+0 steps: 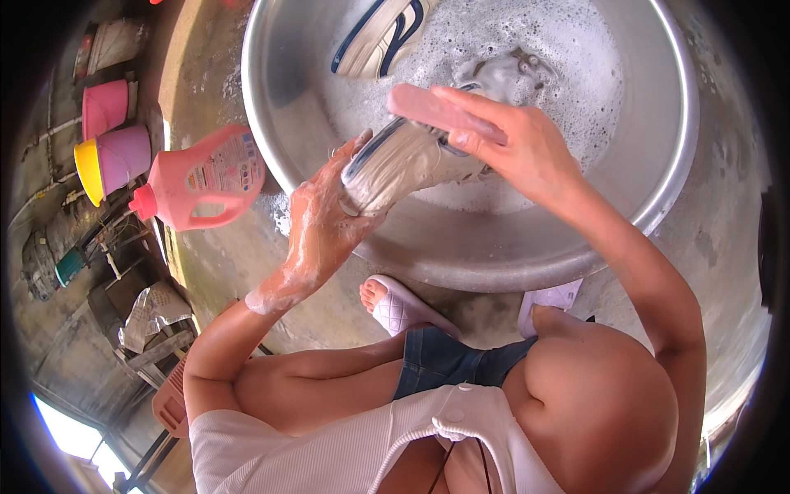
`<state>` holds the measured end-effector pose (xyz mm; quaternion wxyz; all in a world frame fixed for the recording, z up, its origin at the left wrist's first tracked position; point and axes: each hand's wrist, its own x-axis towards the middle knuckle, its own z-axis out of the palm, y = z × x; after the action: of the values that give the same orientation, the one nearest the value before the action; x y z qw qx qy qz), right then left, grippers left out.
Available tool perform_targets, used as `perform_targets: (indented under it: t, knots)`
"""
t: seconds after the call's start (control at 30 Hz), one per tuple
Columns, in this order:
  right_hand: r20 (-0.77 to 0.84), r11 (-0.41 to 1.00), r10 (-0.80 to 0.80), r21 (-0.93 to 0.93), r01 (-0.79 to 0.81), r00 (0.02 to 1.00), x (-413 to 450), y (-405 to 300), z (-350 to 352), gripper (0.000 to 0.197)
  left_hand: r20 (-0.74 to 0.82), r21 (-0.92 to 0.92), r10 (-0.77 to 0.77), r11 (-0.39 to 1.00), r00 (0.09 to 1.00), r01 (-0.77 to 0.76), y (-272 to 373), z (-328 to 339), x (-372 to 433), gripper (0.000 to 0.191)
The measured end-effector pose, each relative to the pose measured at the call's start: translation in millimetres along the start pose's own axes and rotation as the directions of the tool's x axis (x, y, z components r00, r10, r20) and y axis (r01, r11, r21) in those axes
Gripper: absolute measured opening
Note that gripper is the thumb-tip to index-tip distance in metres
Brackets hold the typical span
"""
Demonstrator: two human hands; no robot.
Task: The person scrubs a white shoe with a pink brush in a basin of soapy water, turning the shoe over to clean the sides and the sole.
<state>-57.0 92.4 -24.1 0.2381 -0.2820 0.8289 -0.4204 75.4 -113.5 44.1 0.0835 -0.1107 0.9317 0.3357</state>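
Note:
My left hand (330,204), wet and streaked with suds, grips one end of a soapy white shoe (395,163) with dark blue trim. The shoe is held above the near part of a wide metal basin (494,272). In my right hand (524,145) is a pink scrubbing brush (426,106), its bristle side down against the shoe's upper. The brush and my fingers hide part of the shoe's far end. A second white shoe (382,37) with dark blue stripes lies in foamy water (574,80) at the basin's far left.
A pink plastic detergent jug (210,176) lies on the concrete floor left of the basin. Farther left are a pink bucket (105,110) and a purple bucket with a yellow part (123,157). My feet, in lilac slides (410,309), are close to the basin's near rim.

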Motion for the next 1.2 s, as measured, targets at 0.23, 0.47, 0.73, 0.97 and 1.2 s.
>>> perform_targets:
  t: [0.23, 0.47, 0.73, 0.97, 1.2]
  knots:
    - [-0.084, 0.958, -0.245, 0.132, 0.254, 0.966, -5.7, 9.9, 5.9, 0.042, 0.0, -0.057, -0.084, 0.995, 0.996, 0.084, -9.6, 1.1, -1.5, 0.064]
    - [0.038, 0.959, -0.276, 0.077, 0.272, 0.961, -6.2, -10.3, 9.9, 0.046, -0.024, -0.071, -0.1, 0.993, 0.995, 0.098, -18.4, 2.2, -5.9, 0.062]
    - [0.188, 0.924, -0.367, -0.041, 0.381, 0.911, -9.0, -32.3, 11.5, 0.051, -0.002, -0.002, -0.164, 0.986, 0.986, 0.164, -10.7, -2.6, -6.7, 0.061]
    - [0.199, 0.976, -0.211, -0.009, 0.217, 0.957, -3.9, -36.1, 11.2, 0.047, 0.002, -0.019, -0.104, 0.994, 0.995, 0.104, -13.2, -3.1, -11.6, 0.062]
    - [-0.003, 0.994, 0.029, 0.104, -0.029, 1.0, 2.3, 65.8, 1.5, 0.042, -0.035, 0.033, 0.021, 0.999, 0.999, -0.02, -13.0, 3.1, -6.3, 0.065]
